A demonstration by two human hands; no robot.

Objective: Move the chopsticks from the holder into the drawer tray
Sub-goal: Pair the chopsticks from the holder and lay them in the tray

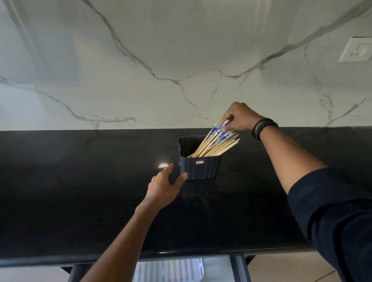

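A dark ribbed holder [204, 168] stands on the black countertop [67, 194] near the marble wall. Several wooden chopsticks [214, 142] with blue-and-white tops lean out of it to the right. My right hand [239, 117] pinches the patterned tops of the chopsticks above the holder's right rim. My left hand [166, 183] grips the holder's lower left corner, thumb on its front. Below the counter edge an open drawer holds a white slotted tray [168, 275], partly hidden by the counter and my left forearm.
A white marble backsplash [168, 59] rises behind the counter, with a wall socket [359, 48] at the right. The drawer's dark frame rails [242, 277] run down on both sides of the tray. Pale floor tiles show beneath.
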